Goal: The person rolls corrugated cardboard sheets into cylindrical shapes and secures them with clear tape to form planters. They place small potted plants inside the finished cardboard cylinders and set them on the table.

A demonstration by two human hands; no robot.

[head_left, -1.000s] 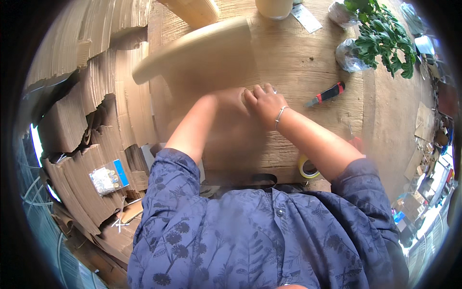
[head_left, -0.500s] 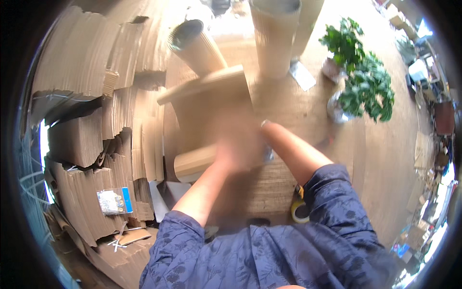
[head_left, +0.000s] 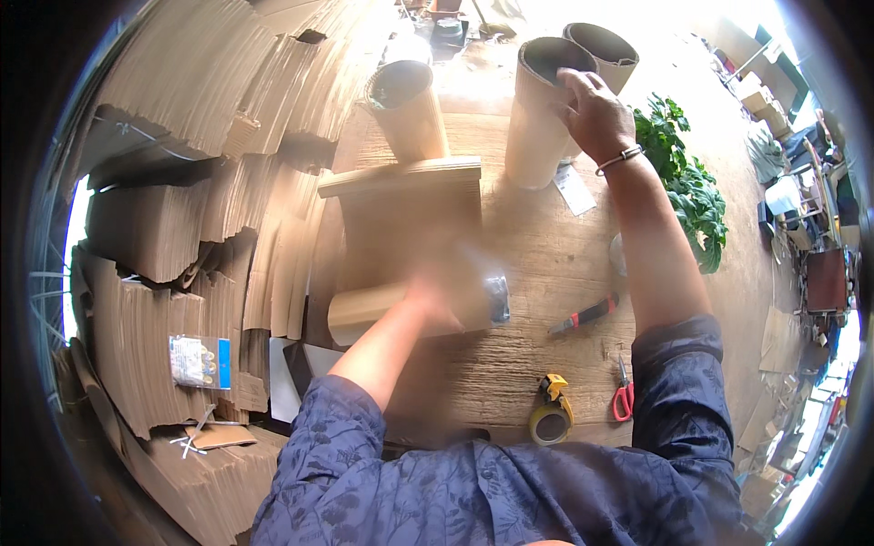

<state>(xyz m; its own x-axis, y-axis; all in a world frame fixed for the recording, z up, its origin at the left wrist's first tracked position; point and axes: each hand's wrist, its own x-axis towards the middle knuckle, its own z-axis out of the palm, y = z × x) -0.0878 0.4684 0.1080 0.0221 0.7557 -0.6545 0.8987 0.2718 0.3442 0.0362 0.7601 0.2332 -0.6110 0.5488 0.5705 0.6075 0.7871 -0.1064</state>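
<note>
A brown cardboard roll (head_left: 364,314) lies crosswise in front of me, with clear plastic (head_left: 497,298) showing at its right end. On top of it rests my left hand (head_left: 432,300), whose fingers are smeared by haze. The roll lies at the near end of a cardboard sheet (head_left: 401,214), whose far edge is a folded strip (head_left: 401,176). My right hand (head_left: 598,116) is stretched far forward to an upright cardboard tube (head_left: 537,132). Its fingers bend over the tube's rim and the thumb lies against the outer wall.
Beside that tube stand a second tube (head_left: 612,53) and, farther left, a third (head_left: 414,118). A utility knife (head_left: 587,315), a tape dispenser (head_left: 552,414), red scissors (head_left: 623,400) and a white card (head_left: 574,189) lie on the wooden table (head_left: 510,364). Cardboard stacks (head_left: 173,218) rise left; leafy plants (head_left: 696,196) stand right.
My right hand has left the roll and moved forward and right to the standing tube's rim. My left hand stays on the roll. The view has shifted, uncovering the knife and scissors.
</note>
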